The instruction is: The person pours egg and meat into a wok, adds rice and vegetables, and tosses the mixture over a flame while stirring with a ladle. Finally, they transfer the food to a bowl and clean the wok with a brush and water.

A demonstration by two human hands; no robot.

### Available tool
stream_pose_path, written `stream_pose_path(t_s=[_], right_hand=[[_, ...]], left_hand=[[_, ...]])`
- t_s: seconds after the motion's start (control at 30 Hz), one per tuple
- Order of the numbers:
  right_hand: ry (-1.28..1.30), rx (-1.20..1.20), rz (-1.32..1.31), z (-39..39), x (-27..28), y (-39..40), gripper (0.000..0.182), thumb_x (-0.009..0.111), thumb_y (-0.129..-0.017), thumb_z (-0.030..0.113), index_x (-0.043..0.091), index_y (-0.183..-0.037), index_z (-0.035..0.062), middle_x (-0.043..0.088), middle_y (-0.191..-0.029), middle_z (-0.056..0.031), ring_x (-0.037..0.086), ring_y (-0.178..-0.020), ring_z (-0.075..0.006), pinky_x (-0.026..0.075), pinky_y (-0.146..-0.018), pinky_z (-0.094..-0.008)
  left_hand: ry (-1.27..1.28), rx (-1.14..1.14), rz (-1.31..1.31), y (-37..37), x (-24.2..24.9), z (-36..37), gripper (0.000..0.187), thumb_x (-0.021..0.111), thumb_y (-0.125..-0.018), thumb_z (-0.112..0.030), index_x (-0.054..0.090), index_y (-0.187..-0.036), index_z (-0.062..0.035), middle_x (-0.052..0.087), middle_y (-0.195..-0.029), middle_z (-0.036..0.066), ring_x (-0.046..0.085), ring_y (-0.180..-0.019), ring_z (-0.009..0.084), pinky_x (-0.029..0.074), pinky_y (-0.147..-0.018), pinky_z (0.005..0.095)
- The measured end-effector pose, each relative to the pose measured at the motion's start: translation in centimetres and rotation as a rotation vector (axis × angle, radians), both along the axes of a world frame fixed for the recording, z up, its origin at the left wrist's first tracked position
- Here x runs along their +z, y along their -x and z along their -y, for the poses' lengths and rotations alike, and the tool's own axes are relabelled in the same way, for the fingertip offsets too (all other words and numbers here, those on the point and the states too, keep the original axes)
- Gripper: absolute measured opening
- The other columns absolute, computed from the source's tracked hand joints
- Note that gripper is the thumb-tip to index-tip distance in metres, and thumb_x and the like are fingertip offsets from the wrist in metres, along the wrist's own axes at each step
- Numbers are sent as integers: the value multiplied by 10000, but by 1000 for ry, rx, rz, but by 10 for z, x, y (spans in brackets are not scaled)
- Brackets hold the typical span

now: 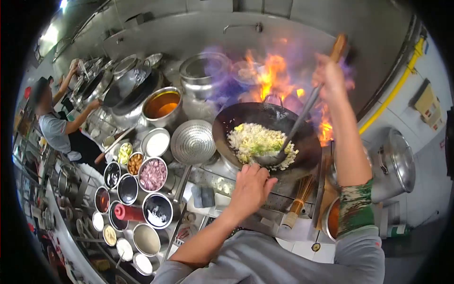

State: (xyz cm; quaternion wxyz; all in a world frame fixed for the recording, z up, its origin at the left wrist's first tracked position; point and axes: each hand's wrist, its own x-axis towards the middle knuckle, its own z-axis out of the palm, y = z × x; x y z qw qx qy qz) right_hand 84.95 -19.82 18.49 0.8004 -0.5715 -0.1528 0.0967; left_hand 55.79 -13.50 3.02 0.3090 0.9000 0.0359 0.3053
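Note:
My right hand (328, 75) is raised at the upper right, fingers wrapped round the handle of a long metal ladle (302, 116) with a wooden end. The ladle slants down into a dark wok (302, 151), its bowl amid fried rice (257, 137) mixed with yellow and green bits. At the wok's near edge, my left hand (253, 187) grips the rim with curled fingers; whatever lies under the palm is hidden. Tall orange and purple flames (274, 78) rise behind the wok and along its right side.
Left of the wok lies a perforated strainer (193, 142). Beyond it stand a pot of orange liquid (162, 105), a bowl of chopped onion (152, 174) and a red squeeze bottle (130, 213). A bamboo brush (299, 201) rests to the right. Another person (59, 125) works at far left.

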Motion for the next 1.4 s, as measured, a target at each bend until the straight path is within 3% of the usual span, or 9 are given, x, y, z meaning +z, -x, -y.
stream_pose_path(t_s=[0.17, 0.33, 0.57, 0.8, 0.97, 1.0, 1.17, 1.27, 1.4], right_hand=[[-188, -182, 173, 24, 2, 23, 273, 673, -889, 191, 452, -740, 134, 331, -498, 46, 318, -370, -96, 286, -364, -294], [-96, -214, 128, 19, 10, 41, 312, 661, -891, 207, 436, -683, 149, 332, -496, 45, 301, -374, -91, 285, -368, -298], [-155, -159, 253, -6, -11, 56, 334, 656, -897, 189, 426, -664, 126, 365, -498, 27, 327, -348, -109, 301, -357, -305], [-159, -65, 261, 37, 28, 30, 346, 667, -919, 250, 423, -696, 152, 317, -496, 53, 303, -378, -79, 282, -390, -271], [-245, -172, 168, 2, -60, -4, 307, 710, -885, 186, 450, -728, 144, 319, -508, 53, 286, -366, -81, 240, -372, -270], [-251, 24, 222, -1, -67, -17, 319, 688, -900, 195, 438, -709, 138, 316, -506, 50, 288, -367, -85, 247, -376, -275], [-261, 56, 275, -22, -30, -17, 365, 636, -933, 227, 401, -665, 145, 308, -482, 44, 292, -361, -92, 262, -384, -285], [-204, 186, 179, -45, -46, -18, 376, 630, -936, 230, 399, -650, 152, 312, -476, 46, 295, -358, -90, 268, -379, -285], [-179, 208, 212, -34, -4, 0, 382, 636, -932, 238, 398, -647, 152, 309, -470, 48, 287, -339, -89, 267, -355, -287]], left_hand=[[-169, -81, -170, 47, -101, -18, 197, 704, -835, -212, 608, -874, -45, 551, -920, 140, 525, -891, 345, 427, -720, 460], [-45, -107, -13, 53, 12, -19, 190, 704, -838, -201, 575, -857, -62, 528, -883, 124, 511, -860, 344, 399, -697, 461], [-108, -98, -103, 49, -99, -37, 209, 696, -851, -217, 581, -856, -42, 537, -900, 152, 517, -871, 374, 426, -748, 466], [-118, -114, 19, -5, -54, -61, 206, 697, -844, -225, 580, -836, -57, 527, -856, 120, 517, -839, 332, 434, -711, 423], [-130, -127, -36, -19, -57, -67, 272, 719, -832, -248, 639, -989, -41, 593, -971, 130, 566, -953, 343, 460, -807, 441], [-114, -121, -16, -11, -51, -67, 314, 732, -822, -253, 649, -1034, -37, 611, -1009, 135, 577, -992, 347, 465, -842, 448], [-137, 450, 152, 117, -23, -107, 573, 780, -731, -140, 579, -1252, -12, 578, -1233, 173, 544, -1136, 363, 421, -992, 463], [208, 891, 515, 204, -51, -136, 645, 714, -882, -173, 391, -1394, 50, 482, -1347, 186, 476, -1224, 327, 313, -1102, 442], [-105, 1501, 167, 314, -104, -166, 781, 709, -904, -297, 293, -1467, 51, 406, -1440, 258, 428, -1314, 356, 275, -1145, 425]])
